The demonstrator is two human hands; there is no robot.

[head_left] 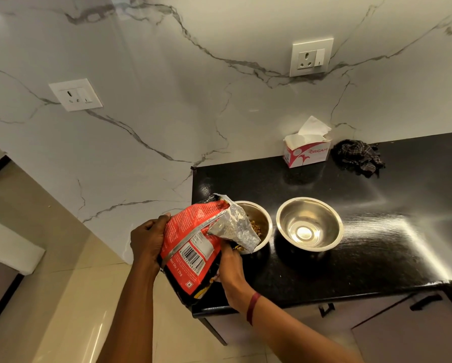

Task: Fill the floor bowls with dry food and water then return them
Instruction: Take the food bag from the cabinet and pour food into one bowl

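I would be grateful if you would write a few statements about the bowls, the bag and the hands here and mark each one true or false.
1. The red food bag is tipped over the left steel bowl, which holds kibble. True.
2. The right steel bowl also holds kibble. False: there is no kibble in it.
3. The left hand and the right hand both hold the bag. True.
4. The tissue box stands on the floor. False: it stands on the black countertop, by the wall.
5. The dark checked cloth lies left of the tissue box. False: it lies to the right.
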